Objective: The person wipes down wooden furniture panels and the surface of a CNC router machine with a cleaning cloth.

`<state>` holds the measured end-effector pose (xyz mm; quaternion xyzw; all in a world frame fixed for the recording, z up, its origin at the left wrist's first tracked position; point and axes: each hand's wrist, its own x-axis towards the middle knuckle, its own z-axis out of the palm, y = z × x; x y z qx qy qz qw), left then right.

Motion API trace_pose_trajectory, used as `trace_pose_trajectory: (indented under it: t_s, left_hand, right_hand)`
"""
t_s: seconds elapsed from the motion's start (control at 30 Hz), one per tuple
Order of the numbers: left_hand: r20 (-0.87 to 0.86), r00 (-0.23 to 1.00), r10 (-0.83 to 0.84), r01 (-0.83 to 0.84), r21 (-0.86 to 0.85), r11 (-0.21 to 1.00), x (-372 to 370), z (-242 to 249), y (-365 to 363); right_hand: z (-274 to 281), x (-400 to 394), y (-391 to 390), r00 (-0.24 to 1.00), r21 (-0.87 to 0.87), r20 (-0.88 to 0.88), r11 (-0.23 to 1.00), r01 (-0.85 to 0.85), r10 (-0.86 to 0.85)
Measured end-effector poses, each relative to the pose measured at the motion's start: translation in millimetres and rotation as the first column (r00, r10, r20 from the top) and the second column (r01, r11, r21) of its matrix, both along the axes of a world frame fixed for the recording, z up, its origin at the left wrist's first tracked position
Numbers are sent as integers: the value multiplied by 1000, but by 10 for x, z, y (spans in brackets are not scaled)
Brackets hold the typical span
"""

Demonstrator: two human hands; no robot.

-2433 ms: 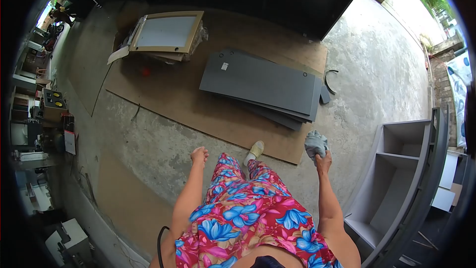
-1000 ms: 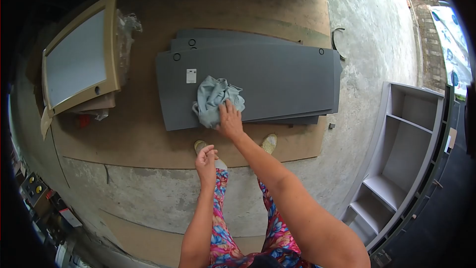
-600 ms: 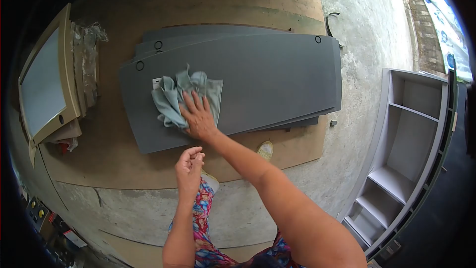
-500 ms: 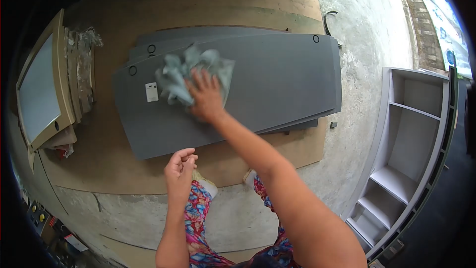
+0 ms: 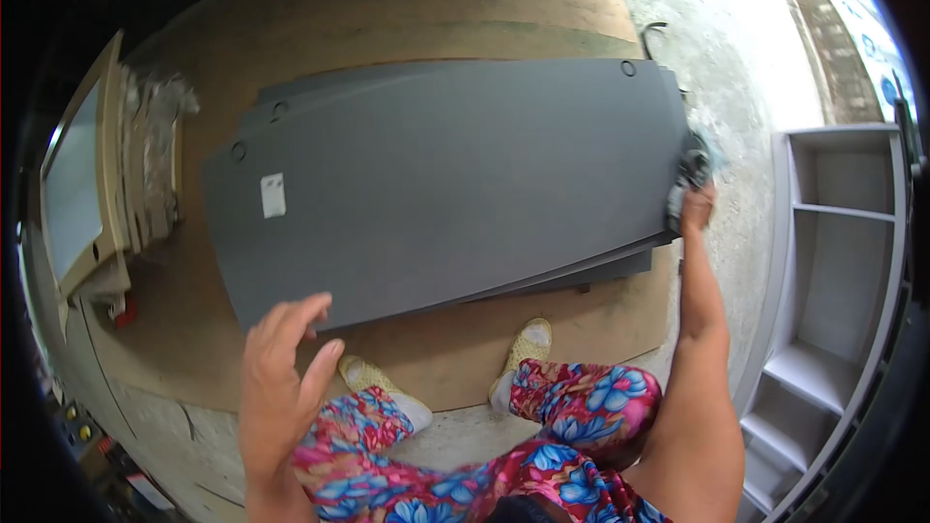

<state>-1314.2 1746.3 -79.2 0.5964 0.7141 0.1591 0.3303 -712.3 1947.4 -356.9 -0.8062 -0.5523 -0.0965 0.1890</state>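
A stack of dark grey panels (image 5: 455, 174) lies flat on brown board, with the top one bearing a white label (image 5: 274, 196) and black rings near its corners. At the right end of the stack, my right hand (image 5: 697, 205) is closed on a crumpled grey-green cloth (image 5: 694, 163), which hangs over the panel's short edge. Part of the cloth is hidden by the fingers and blurred. My left hand (image 5: 283, 368) hovers near the front left corner of the top panel, empty, thumb and fingers apart.
A grey-white shelf unit (image 5: 843, 261) with several compartments stands on the right. Framed panels in plastic wrap (image 5: 150, 155) lean at the left. Brown board (image 5: 426, 344) lies under the stack, over concrete floor (image 5: 455, 423). My feet in yellow shoes (image 5: 528, 341) are close to the stack.
My right hand has swept the cloth from the left part of the top panel to its right end. My left hand has moved left and toward me, and its fingers have spread.
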Motion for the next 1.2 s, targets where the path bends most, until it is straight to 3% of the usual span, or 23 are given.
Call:
trace_pose_trajectory:
  t_s: [0.03, 0.07, 0.1, 0.17, 0.23, 0.27, 0.3, 0.33, 0.37, 0.4, 0.43, 0.47, 0.6, 0.73, 0.77, 0.83, 0.9, 1.0, 1.1, 1.17, 1.2]
  left_hand:
    - [-100, 993, -62, 66, 30, 997, 14, -6, -37]
    - [-206, 972, -112, 124, 47, 991, 57, 6, -70]
    - [-313, 937, -154, 177, 48, 983, 97, 30, -123]
    - [-255, 942, -216, 224, 1, 975, 234, 85, -184]
    - [-165, 930, -328, 343, 74, 936, 377, 136, -217]
    - [-168, 912, -374, 397, 133, 908, 447, 113, -247]
    - [-175, 891, -419, 449, 196, 872, 524, 88, -299]
    - [-137, 901, -412, 434, 233, 870, 551, 43, -343]
    - [-94, 907, -411, 420, 268, 867, 595, 1, -414]
    - [-49, 910, -412, 407, 301, 862, 604, -22, -491]
    - [-91, 912, -400, 409, 276, 870, 589, -4, -554]
    - [-130, 910, -394, 415, 248, 875, 569, 31, -608]
    - [-149, 932, -330, 359, 261, 896, 351, 49, -669]
    - [-193, 944, -266, 311, 264, 913, 94, 18, -696]
    - [-213, 940, -267, 316, 247, 916, 127, 14, -690]
    - [-200, 943, -267, 312, 249, 917, 56, 11, -682]
    - [-164, 956, -244, 283, 280, 918, -5, 13, -674]
    - [-166, 959, -230, 266, 238, 934, -60, 82, -673]
    - [-120, 966, -228, 246, 166, 955, -132, 206, -653]
    - [-151, 969, -194, 216, 150, 965, -187, 276, -644]
    - [-161, 973, -168, 193, 156, 969, -207, 290, -633]
  right_hand:
    - [88, 236, -49, 992, -156, -32, 981, 118, -125]
    - [-46, 571, -82, 978, -50, -27, 978, 204, -205]
    - [-115, 781, 39, 906, -15, 29, 906, 423, -422]
    - [440, 127, 150, 934, 164, -167, 925, 342, -316]
    - [730, -477, 407, 984, 186, -156, 976, 110, -81]
    - [564, -562, 636, 974, 301, -147, 946, -124, 174]
    - [520, -878, 814, 949, 239, -220, 956, -171, 225]
    - [255, -1192, 979, 954, 222, -130, 945, -239, 272]
    - [223, -1707, 956, 841, 159, -168, 856, -491, 514]
    - [68, -2243, 886, 873, -73, -179, 878, -472, 454]
    - [-63, -2736, 715, 751, -54, 174, 768, -638, 637]
    - [69, -3434, 509, 785, 48, 68, 784, -619, 616]
    - [199, -5303, 64, 615, 182, 36, 600, -779, 788]
    - [287, -6669, -809, 255, 205, -163, 285, -936, 953]
    - [361, -6778, -1068, 189, 191, -213, 230, -954, 959]
    - [316, -6951, -1515, -50, 240, -233, 8, -971, 971]
    - [453, -6829, -1852, -248, 165, -211, -216, -962, 945]
    - [478, -6403, -1816, -459, 119, -255, -443, -889, 851]
    - [491, -5712, -1253, -367, -40, -229, -385, -922, 902]
    - [600, -5110, -786, -196, -155, -175, -224, -962, 965]
    - [637, -4764, -598, -53, -142, -222, -86, -986, 974]
